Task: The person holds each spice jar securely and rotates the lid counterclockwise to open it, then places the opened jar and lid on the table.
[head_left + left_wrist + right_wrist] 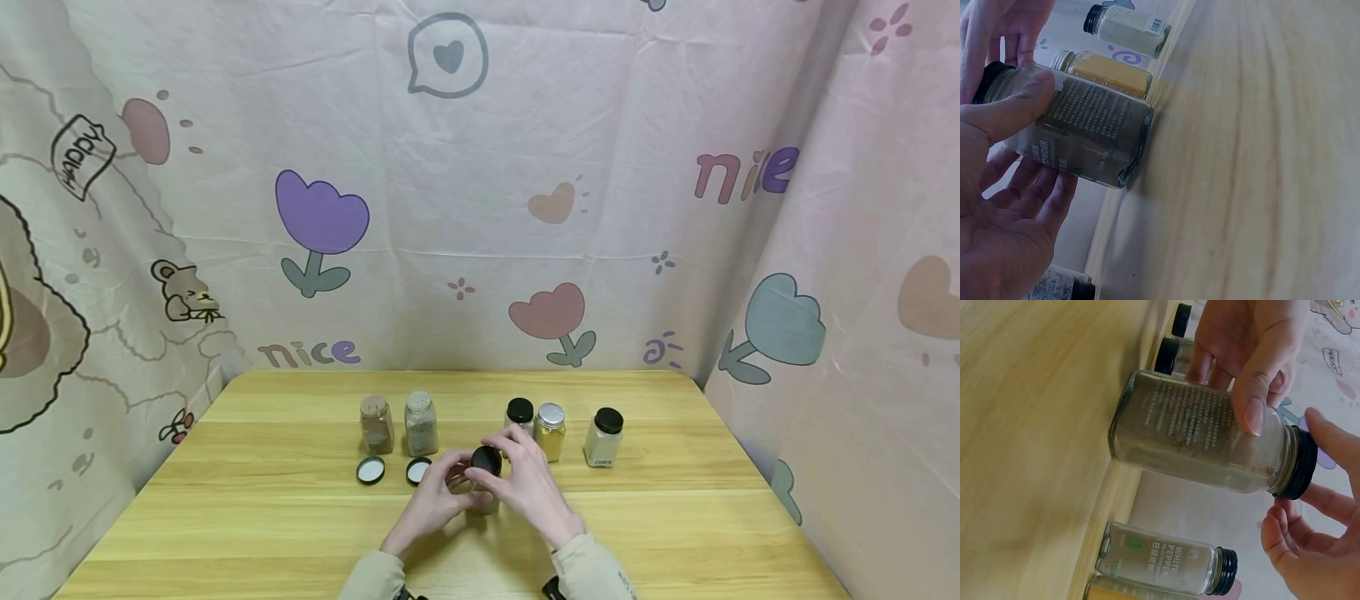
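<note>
A square glass spice jar (1179,431) of brownish powder, with white printing on its side, stands upright before me. My left hand (441,500) grips its body, the thumb lying across the printed side in the left wrist view. At the top, the right hand (528,483) pinches the rim of the black screw lid (1304,462) between thumb and fingers. The lid sits on the jar's neck. Whether the jar's base touches the table is hard to tell.
Behind on the wooden table (285,517) stand a lidless brown jar (377,429) and grey jar (422,429), with upturned black lids (371,471) before them. Right of these are a white pepper jar (1163,556), a silver-lidded yellow jar (551,437) and a pale jar (602,442).
</note>
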The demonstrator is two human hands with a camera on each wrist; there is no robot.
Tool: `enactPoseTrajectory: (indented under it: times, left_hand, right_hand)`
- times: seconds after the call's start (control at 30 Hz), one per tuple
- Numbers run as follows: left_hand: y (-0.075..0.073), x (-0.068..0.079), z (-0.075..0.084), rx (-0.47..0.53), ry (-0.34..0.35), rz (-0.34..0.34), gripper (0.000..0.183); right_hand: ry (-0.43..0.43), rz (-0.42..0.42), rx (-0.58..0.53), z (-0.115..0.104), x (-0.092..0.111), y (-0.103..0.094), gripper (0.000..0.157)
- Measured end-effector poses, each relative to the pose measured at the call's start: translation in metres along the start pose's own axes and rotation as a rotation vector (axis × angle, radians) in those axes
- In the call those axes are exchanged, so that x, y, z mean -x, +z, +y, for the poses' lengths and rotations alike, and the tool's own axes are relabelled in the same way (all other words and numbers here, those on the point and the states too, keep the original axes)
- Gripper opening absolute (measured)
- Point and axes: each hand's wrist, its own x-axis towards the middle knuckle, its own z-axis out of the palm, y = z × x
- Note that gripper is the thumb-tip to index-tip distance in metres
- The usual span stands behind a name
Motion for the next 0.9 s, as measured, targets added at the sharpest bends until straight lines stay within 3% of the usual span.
enactPoseTrajectory:
  times: [0.17, 0.4, 0.73, 0.9]
  left_hand:
    - [-0.0007, 0.0004, -0.0004, 0.029, 0.02, -0.018, 0.05]
    - [-0.0018, 0.0011, -0.0021, 0.022, 0.061, -0.026, 0.05]
    - [-0.0012, 0.0008, -0.0016, 0.029, 0.029, -0.019, 0.048]
    - [-0.0008, 0.001, -0.0014, 0.015, 0.04, -0.017, 0.048]
  right_hand:
    - [-0.002, -0.041, -0.044, -0.0003, -0.0005, -0.0031, 0.04]
    - [-0.07, -0.102, -0.071, 0.0014, 0.0, -0.0051, 0.043]
    - [-0.038, 0.007, 0.07, 0.0022, 0.002, 0.0026, 0.05]
    - [-0.025, 0.008, 0.084, 0.0, 0.002, 0.0016, 0.047]
